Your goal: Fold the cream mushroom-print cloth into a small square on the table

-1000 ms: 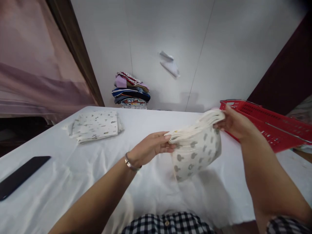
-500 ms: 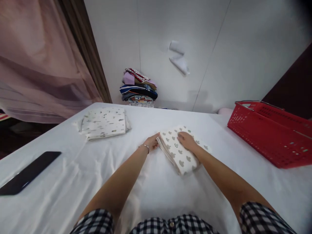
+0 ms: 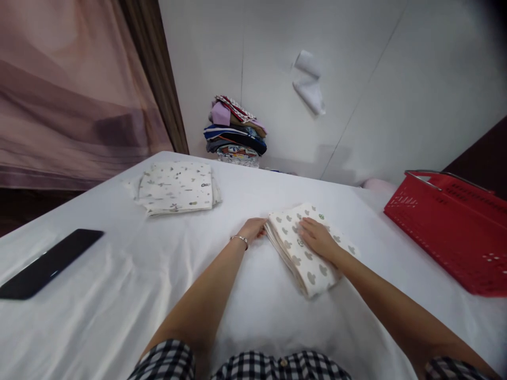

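A folded white cloth [image 3: 307, 250] with grey mouse-head-like shapes and a few green marks lies on the white-covered surface in front of me. My left hand [image 3: 254, 229] is at its upper left corner, fingers closed on the edge of the layers; the fingertips are partly hidden. On top of the cloth rests my right hand [image 3: 318, 237], palm down, its fingers stretched out flat. Farther left sits a second folded white cloth [image 3: 176, 187] with small scattered prints, touched by neither hand.
A red plastic basket [image 3: 455, 232] with metal handles stands at the right. At the left lies a flat black object [image 3: 51, 264]. Beyond the far edge rises a stack of folded clothes [image 3: 235, 132] against the wall. A pink curtain [image 3: 79, 95] hangs at the left.
My right hand's fingers have straightened and lie flatter on the cloth. My left hand stays at the corner. The whole view has shifted, so things appear farther right.
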`<control>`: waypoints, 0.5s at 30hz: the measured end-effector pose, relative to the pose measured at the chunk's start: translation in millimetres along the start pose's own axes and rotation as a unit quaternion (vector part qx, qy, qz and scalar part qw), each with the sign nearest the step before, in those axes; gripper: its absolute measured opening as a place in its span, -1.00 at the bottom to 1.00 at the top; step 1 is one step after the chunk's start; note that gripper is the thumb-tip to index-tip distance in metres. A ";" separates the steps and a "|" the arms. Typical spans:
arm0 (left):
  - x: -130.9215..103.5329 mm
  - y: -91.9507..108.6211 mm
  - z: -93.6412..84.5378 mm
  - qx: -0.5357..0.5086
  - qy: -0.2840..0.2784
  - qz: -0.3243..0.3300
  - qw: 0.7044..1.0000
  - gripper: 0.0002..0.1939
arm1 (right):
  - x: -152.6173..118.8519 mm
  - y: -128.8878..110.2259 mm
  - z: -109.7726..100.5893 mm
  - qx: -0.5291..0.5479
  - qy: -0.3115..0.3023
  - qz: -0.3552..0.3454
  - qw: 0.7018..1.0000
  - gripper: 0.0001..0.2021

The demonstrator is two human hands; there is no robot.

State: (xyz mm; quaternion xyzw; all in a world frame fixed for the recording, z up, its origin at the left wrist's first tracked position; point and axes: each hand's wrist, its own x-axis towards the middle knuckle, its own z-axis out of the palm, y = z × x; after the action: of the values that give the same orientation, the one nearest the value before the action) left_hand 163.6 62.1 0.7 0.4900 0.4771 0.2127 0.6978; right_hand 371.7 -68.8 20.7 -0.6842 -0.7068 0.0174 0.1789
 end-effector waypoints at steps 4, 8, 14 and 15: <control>2.6 -5.2 0.2 0.057 0.005 0.027 0.998 -0.80 | 13.1 -49.9 -7.1 0.021 -0.002 0.053 0.998 -0.59; 5.8 -9.4 2.7 0.117 0.036 0.052 0.991 -0.65 | 21.0 -88.8 6.0 -0.076 -0.080 0.063 0.992 -0.56; 4.8 -12.4 3.8 0.208 0.077 0.117 0.968 -0.60 | 17.0 -88.6 16.4 -0.122 -0.101 0.104 0.982 -0.65; 3.7 -12.5 3.7 0.222 0.083 0.130 0.963 -0.60 | 16.2 -85.7 15.3 -0.119 -0.101 0.103 0.982 -0.68</control>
State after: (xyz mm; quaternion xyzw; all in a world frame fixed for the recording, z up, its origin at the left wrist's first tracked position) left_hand 166.4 57.8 -11.8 0.6713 0.5006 0.2301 0.4958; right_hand 285.1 -55.1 33.2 -0.7644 -0.6440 0.0209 0.0214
